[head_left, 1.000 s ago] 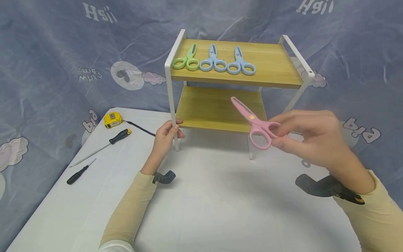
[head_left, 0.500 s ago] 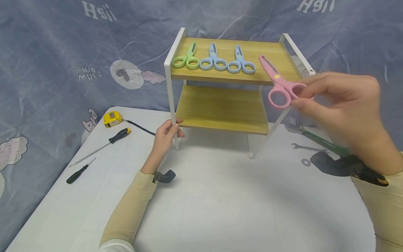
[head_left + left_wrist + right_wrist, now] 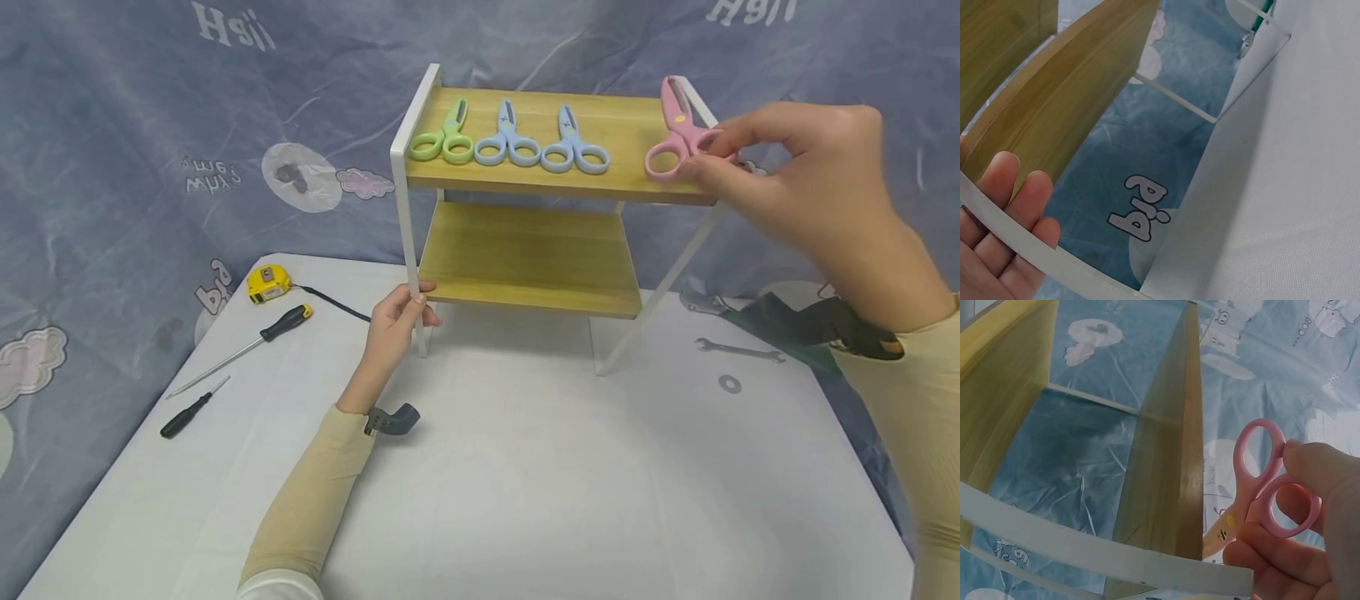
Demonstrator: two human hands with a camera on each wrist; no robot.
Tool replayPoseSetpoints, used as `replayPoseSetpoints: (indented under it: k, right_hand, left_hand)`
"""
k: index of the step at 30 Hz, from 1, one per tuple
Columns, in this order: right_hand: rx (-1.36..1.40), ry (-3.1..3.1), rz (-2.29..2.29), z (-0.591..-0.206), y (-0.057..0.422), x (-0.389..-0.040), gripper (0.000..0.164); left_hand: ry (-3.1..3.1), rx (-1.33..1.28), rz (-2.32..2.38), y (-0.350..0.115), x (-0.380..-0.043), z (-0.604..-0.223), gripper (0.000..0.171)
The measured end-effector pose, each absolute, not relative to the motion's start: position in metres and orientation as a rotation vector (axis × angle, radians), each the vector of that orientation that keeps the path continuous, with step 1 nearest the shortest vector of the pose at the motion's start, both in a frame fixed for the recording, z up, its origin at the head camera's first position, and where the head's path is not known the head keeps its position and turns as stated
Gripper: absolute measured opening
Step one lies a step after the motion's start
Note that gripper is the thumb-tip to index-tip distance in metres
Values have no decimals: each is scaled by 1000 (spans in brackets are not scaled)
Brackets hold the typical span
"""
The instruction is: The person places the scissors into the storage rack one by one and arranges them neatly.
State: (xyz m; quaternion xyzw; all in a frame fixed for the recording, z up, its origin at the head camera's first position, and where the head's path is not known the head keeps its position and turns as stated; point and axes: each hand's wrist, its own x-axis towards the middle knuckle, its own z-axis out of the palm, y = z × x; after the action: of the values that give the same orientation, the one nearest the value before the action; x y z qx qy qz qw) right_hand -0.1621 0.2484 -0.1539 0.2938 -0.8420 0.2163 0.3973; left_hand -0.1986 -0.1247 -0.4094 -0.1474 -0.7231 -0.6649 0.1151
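Note:
Pink scissors (image 3: 681, 137) are pinched by one handle loop in my right hand (image 3: 813, 171), over the right end of the shelf's top board. In the right wrist view both loops of the scissors (image 3: 1257, 481) show, with the blade partly behind the board edge. On the wooden top board (image 3: 637, 125) lie green scissors (image 3: 452, 135), blue scissors (image 3: 507, 140) and a second blue pair (image 3: 573, 146), side by side with blades pointing back. My left hand (image 3: 397, 315) grips the white front left leg (image 3: 408, 233) of the shelf at the lower board; the left wrist view shows its fingers (image 3: 1029, 200) curled round it.
Left on the white table (image 3: 480, 483) are a yellow tape measure (image 3: 268, 283), a long screwdriver (image 3: 258, 342) and a short one (image 3: 187, 417). At right lie a wrench (image 3: 738, 350), a washer (image 3: 729, 383) and a larger tool (image 3: 703, 302) partly behind the right forearm. The lower board (image 3: 532, 258) sits beneath.
My right hand has carried the pink scissors up and to the right, from in front of the lower board to the top board's right end. The left hand has stayed on the leg.

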Motion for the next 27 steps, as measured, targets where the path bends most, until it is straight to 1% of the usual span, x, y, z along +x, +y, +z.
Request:
replayPoseSetpoints:
  k: [5, 14, 22, 27]
  right_hand:
    - [715, -2170, 513, -154, 248, -172, 20]
    - [663, -2307, 491, -156, 243, -178, 32]
    - [577, -2385, 493, -158, 237, -183, 30]
    - [545, -2456, 467, -162, 233, -184, 25]
  left_hand:
    - [-2085, -469, -1936, -124, -200, -410, 27]
    - [-2075, -486, -1930, -126, -201, -412, 28]
    - [-2075, -479, -1941, -126, -201, -412, 27]
    - [-2079, -479, -1942, -126, -200, -412, 27]
